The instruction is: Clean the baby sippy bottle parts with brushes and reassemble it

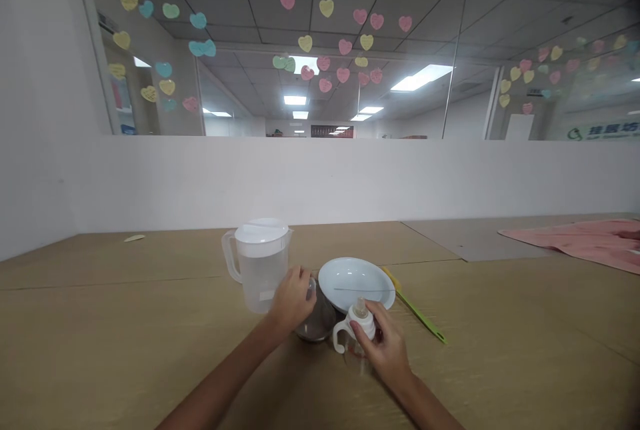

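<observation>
A person's right hand point(390, 347) holds a handled feeding bottle point(361, 320), fingers closed about its white collar, teat up, over the worktop point(165, 330) and well apart from the far edge. Good handling here would likely mean a firm collar grip, a level bottle and no touch on the teat. The left hand point(290, 297) curls at the top of a dark vessel point(320, 320) beside a lidded pitcher point(263, 270); whether its fingers grip or merely rest, one cannot tell. Steadying that vessel should spare the bowl point(345, 273) a knock. Both forearms slant inward from the near side, the right thumb facing the left hand.
</observation>
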{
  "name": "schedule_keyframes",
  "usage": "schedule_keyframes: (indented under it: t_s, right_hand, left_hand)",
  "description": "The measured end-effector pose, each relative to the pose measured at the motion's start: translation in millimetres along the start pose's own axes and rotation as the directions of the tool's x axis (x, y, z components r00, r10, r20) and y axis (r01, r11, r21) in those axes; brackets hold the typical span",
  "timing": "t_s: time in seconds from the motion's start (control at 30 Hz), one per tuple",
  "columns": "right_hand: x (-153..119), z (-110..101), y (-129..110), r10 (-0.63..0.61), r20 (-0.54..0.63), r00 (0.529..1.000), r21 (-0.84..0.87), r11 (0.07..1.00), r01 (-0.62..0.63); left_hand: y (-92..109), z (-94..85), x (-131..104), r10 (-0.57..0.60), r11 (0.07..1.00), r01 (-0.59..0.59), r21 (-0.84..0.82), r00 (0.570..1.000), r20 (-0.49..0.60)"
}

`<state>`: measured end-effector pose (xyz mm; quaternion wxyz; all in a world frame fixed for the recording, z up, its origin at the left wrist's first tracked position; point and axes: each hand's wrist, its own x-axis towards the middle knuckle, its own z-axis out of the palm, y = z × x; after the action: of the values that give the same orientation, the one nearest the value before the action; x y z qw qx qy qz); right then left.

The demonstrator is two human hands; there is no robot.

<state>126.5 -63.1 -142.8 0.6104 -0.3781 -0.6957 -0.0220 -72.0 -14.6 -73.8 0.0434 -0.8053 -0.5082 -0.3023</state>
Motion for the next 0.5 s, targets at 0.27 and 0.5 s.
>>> schedule_keyframes:
  t_s: [0.27,0.5]
  right_hand:
    - [-8.8,2.5,5.5,0.068,0.021,0.997,-0.033,0.997,-0.068]
    - [-15.7,5.6,14.3,0.116,0.041,0.992,-0.022,0.993,-0.115]
  left_hand:
    - [66.5,-27.2,-21.6,0.124,0.837,-0.214,-0.503,0.971,-0.206]
    - [72.4,-4.1,-32.5,0.324,0.729,-0.288,-0.621,0.944,-0.056]
